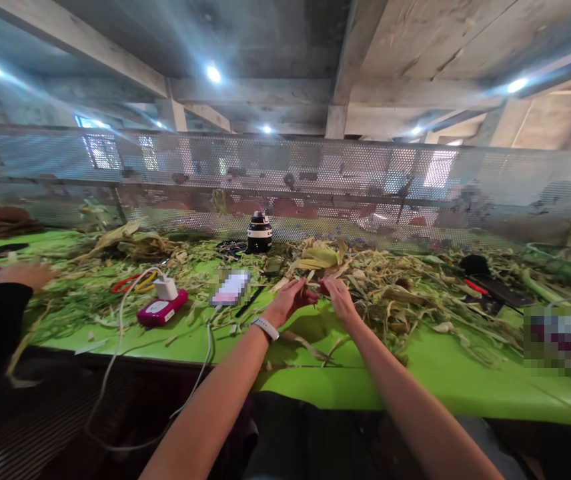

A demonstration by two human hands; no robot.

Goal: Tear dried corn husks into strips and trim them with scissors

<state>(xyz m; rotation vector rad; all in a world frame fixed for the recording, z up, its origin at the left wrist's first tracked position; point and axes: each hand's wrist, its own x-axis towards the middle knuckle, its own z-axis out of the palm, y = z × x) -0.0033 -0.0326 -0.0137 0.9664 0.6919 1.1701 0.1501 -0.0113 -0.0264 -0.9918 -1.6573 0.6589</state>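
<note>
My left hand [291,299] and my right hand [336,297] meet over the green table [430,373], fingers curled round a small reddish-brown piece [315,288] held between them. I cannot make out what that piece is. A white band [265,327] sits on my left wrist. Just beyond my fingers lies a heap of dry corn husks [365,280] spread across the table.
A pink power bank [161,309] with a white charger and cable lies to the left, beside red-and-yellow loops [133,283]. A black jar [259,232] stands by the perforated metal screen [315,180]. Another person's hand [20,275] and dark sleeve are at far left.
</note>
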